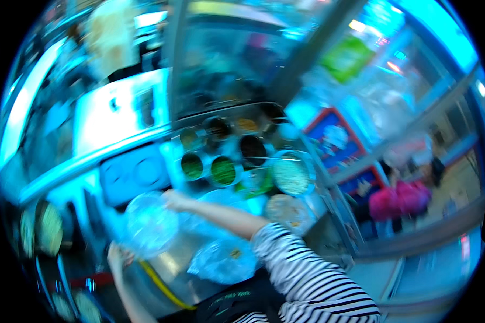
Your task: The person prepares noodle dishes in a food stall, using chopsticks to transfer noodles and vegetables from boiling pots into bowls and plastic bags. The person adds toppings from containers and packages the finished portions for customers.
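Note:
A bowl that looks wrapped in clear plastic film [151, 226] is in front of me, blurred by motion. My right hand [178, 201] reaches across to its far right edge, fingers bent against the rim. Just off its lower left side is my left hand [119, 257], fingers curled; blur hides whether they touch the plastic. A crumpled clear plastic bag [224, 260] with a small brownish patch lies near my apron [242, 300], on the steel counter [178, 258]. More clear plastic shows beneath my right forearm.
Beyond stand round containers, two with chopped greens [223, 170] and a larger one with pale contents [291, 173]. A blue tray [135, 173] lies left of them. Steel-framed glass encloses the right side; a person in pink [400, 200] is outside. Round pans [48, 228] line the left.

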Action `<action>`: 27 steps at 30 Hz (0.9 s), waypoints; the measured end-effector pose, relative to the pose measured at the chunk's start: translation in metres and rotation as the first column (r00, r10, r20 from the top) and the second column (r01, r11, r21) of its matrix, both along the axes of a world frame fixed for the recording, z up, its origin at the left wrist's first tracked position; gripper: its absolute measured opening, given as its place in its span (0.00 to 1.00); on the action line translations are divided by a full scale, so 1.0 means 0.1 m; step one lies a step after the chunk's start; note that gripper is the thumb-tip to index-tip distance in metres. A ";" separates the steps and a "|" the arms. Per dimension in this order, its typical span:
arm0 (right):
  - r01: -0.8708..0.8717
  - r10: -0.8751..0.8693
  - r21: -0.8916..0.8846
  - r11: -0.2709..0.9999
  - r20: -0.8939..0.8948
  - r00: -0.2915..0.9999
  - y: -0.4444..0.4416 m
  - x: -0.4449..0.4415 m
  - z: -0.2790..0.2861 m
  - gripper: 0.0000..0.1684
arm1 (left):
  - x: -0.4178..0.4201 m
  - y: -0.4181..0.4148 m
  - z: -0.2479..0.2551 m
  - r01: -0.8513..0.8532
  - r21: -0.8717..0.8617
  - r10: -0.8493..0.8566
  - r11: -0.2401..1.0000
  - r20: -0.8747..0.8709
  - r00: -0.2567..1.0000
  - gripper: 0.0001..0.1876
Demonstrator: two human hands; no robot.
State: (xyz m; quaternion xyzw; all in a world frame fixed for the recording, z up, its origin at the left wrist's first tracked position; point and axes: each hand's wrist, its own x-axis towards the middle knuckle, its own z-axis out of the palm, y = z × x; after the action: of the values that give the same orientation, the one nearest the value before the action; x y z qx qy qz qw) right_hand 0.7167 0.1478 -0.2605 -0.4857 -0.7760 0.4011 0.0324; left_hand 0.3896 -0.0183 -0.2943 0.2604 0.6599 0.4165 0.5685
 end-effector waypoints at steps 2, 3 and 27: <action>0.085 -0.089 -0.031 0.996 -0.148 0.985 -0.14 0.07 -0.07 0.41 | -0.11 0.17 -0.40 -0.108 -0.142 0.108 0.984 -0.010 0.994 0.18; 0.047 -0.016 0.214 0.976 -0.146 0.989 -0.15 0.05 0.12 0.39 | -0.26 0.10 -0.60 -0.130 -0.036 0.129 0.991 -0.027 0.991 0.20; -0.191 -0.933 0.953 0.233 0.274 0.231 -1.38 6.03 4.26 0.11 | 0.91 -0.81 0.72 -0.064 0.327 0.260 0.943 -0.602 0.755 0.08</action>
State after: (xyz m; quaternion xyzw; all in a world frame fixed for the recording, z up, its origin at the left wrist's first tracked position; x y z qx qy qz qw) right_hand 1.3193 0.0102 0.1656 -0.7256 -0.5230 -0.4472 -0.0071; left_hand 0.4804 -0.0992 -0.2226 0.4067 0.7660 0.4424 0.2283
